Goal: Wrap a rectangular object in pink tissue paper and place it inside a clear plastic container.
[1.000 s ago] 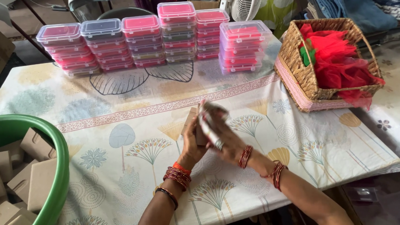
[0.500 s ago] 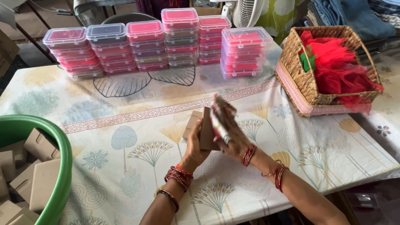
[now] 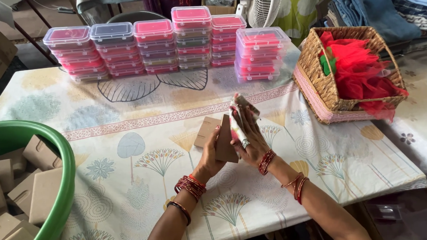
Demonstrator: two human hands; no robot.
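Observation:
My left hand [image 3: 209,156] grips a small brown cardboard box [image 3: 223,141] with an open flap, held just above the tablecloth at the middle. My right hand [image 3: 249,138] presses against the box's right side and holds a folded light cloth or wrapper [image 3: 238,117] that sticks up above the fingers. Both wrists wear red bangles.
A green tub [image 3: 42,192] with several brown boxes sits at the left. Stacks of clear lidded containers [image 3: 170,39] line the table's far side. A wicker basket [image 3: 318,75] with red netting stands at right. A fan and folded fabric lie beyond.
The box has turned more upright between my hands, and the cloth in my right hand has shifted up against it. Both hands stay at the table's middle.

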